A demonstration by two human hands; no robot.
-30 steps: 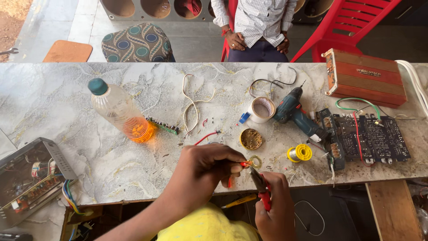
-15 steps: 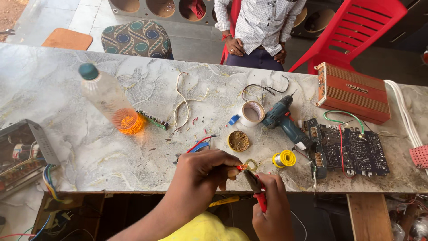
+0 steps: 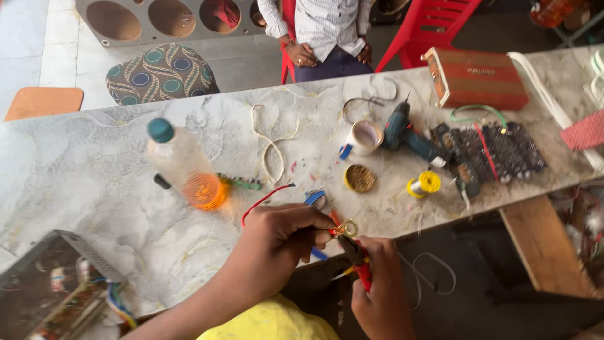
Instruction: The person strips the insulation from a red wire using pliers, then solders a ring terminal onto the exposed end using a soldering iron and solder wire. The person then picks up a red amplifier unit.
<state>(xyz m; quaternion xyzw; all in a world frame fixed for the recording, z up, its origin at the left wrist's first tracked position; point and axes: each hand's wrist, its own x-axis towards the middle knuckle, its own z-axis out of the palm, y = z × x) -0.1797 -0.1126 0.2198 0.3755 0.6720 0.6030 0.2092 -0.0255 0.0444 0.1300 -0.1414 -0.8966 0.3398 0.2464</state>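
- Head view, hands: left hand (image 3: 280,242) pinches a small brass-coloured metal ring (image 3: 347,228) between thumb and fingertips, its grip narrow and closed on the ring just past the near edge of the counter (image 3: 94,182). Right hand (image 3: 380,286) is wrapped tight around red-handled pliers (image 3: 357,258), whose nose meets the ring.
- Handling: the ring looks light, stiff and smooth, so likely to slip; holding it by the rim, as now, seems the safest hold. Whether a thin red wire (image 3: 264,201) by the left hand joins it, I cannot tell.
- Surface: pale marbled stone, dusty, strewn with wire scraps. On it lie 1 clear plastic bottle with a teal cap and orange liquid (image 3: 182,167), a round brass tin (image 3: 359,178), a yellow solder spool (image 3: 426,184), a teal cordless drill (image 3: 409,135), a roll of white tape (image 3: 364,137), dark circuit boards (image 3: 503,148) and a red-brown ribbed case (image 3: 481,79).
- Room: tiled floor, a patterned round cushion (image 3: 160,72), red plastic chairs (image 3: 434,25), and another person seated beyond the counter, hands folded.
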